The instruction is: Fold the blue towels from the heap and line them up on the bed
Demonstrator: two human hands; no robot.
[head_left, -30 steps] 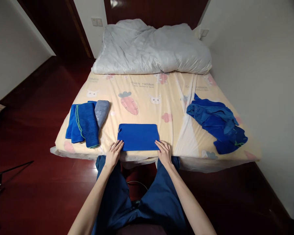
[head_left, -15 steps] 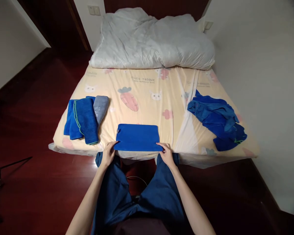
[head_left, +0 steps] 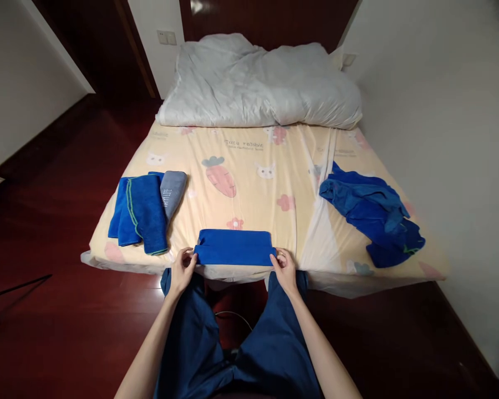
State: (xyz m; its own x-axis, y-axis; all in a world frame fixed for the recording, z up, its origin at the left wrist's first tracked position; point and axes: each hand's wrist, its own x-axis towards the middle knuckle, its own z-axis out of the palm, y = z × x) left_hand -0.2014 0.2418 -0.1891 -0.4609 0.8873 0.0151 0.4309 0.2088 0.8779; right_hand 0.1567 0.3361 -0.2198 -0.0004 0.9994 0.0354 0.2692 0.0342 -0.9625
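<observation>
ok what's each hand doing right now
Left hand: pinching the near left corner of the blue cloth.
Right hand: pinching its near right corner.

Cloth (head_left: 235,247) lies between folded stack (head_left: 143,213) and heap (head_left: 372,213) on bed (head_left: 249,191).

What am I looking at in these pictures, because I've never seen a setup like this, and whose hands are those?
There is no machine here: a person works with two bare hands. Every picture comes from one camera worn on that person's head, looking forward and down.

The surface is a bed with a pale yellow cover printed with carrots and rabbits. At its far end lies a bulky grey-white quilt. To the left lie folded blue cloths, beside a grey one; to the right is a crumpled blue heap.

At the near edge, the left hand and right hand pinch opposite ends of a flat blue cloth.
</observation>
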